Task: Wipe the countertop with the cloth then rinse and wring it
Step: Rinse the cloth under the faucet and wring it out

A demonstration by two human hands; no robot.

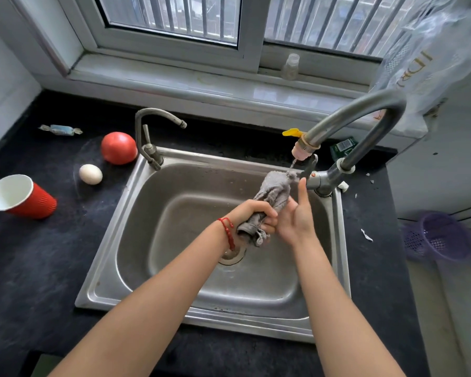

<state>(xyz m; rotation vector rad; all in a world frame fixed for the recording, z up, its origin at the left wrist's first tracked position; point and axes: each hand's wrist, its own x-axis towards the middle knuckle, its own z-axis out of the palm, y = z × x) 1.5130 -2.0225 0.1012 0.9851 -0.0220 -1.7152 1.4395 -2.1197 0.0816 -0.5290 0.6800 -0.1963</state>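
Over the steel sink (136, 240), my left hand (254, 214) grips the lower end of a grey cloth (275, 190). The cloth stands bunched upward, its top under the pink nozzle (302, 151) of the big curved tap (365, 115). A thin stream of water falls from the nozzle onto the cloth. My right hand (297, 216) is beside the cloth with fingers straight, palm against the cloth's side, one finger pointing up toward the tap's handle (310, 165). The black countertop (38, 254) surrounds the sink.
A red paper cup (22, 197) lies on its side at the left, with an egg (91, 174), a tomato (119, 148) and a wrapped sweet (61, 130) behind it. A smaller tap (150, 137) stands at the sink's back left. A purple basket (441, 235) is at the right.
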